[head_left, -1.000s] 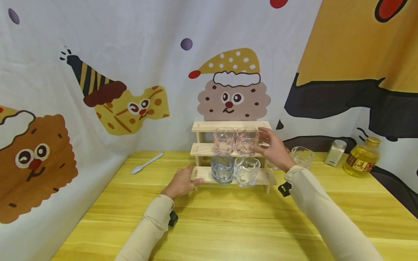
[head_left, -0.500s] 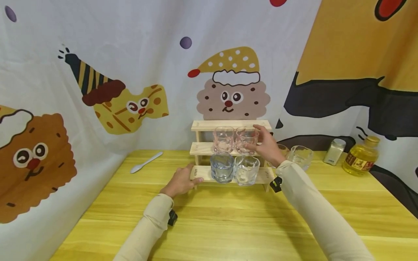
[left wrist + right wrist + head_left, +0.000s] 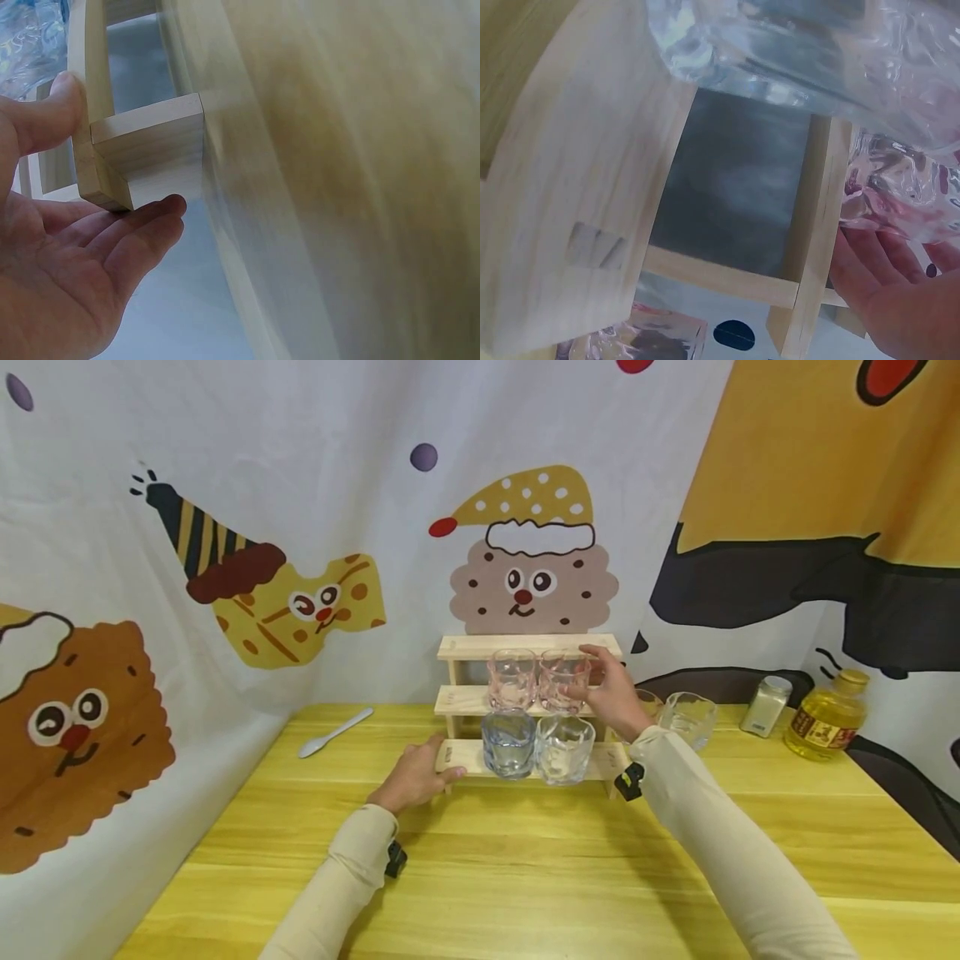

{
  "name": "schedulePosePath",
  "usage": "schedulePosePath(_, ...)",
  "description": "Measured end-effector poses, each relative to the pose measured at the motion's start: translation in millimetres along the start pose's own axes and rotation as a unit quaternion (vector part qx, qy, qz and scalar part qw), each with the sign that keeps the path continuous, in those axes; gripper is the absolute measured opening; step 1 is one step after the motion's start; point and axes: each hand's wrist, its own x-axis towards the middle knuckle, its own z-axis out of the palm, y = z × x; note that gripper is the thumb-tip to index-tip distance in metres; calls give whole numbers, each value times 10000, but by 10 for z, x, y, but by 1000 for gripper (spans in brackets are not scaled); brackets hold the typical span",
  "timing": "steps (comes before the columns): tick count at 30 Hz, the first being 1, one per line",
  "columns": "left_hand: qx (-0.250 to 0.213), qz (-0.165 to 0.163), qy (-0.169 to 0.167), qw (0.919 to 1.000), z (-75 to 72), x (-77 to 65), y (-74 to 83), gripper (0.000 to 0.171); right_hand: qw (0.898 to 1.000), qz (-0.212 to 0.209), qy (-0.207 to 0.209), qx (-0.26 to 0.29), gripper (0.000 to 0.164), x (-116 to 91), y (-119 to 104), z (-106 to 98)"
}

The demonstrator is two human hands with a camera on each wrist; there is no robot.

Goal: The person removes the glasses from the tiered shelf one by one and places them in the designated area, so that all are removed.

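Note:
A three-tier wooden stand point(image 3: 459, 700) stands against the back cloth. On its middle shelf are two pink-tinted glasses, the left one point(image 3: 512, 681) and the right one point(image 3: 558, 681). My right hand point(image 3: 617, 700) holds the right pink glass from its right side, thumb in front and forefinger near the rim. In the right wrist view the fingers lie against that pink glass point(image 3: 892, 187). A bluish glass point(image 3: 508, 745) and a clear glass point(image 3: 565, 750) sit on the bottom shelf. My left hand point(image 3: 411, 779) grips this shelf's left end, its thumb point(image 3: 52, 112) on top.
More glasses, including a clear one point(image 3: 688, 718), stand on the table right of the stand, partly behind the right forearm. Further right are a white-filled jar point(image 3: 767, 707) and an oil bottle point(image 3: 827, 718). A pale spoon point(image 3: 335, 732) lies at the left.
My right hand has moved left and its fingers have closed in on the right pink glass. The left hand stays on the shelf end; the glasses keep their places.

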Motion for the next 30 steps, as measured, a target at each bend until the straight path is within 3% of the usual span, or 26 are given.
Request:
schedulePosePath(9,29,11,-8,10000,9,-6,7,70,9997,82,210,-39,79,-49,-22,-71)
schedulePosePath(21,81,9,42,10000,-1,-5,11,70,9988,-187,326,-324,78,-238,-44,-395)
schedulePosePath(30,42,98,68,9999,0,1,0,69,9968,-144,455,-640,81,-436,47,-662)
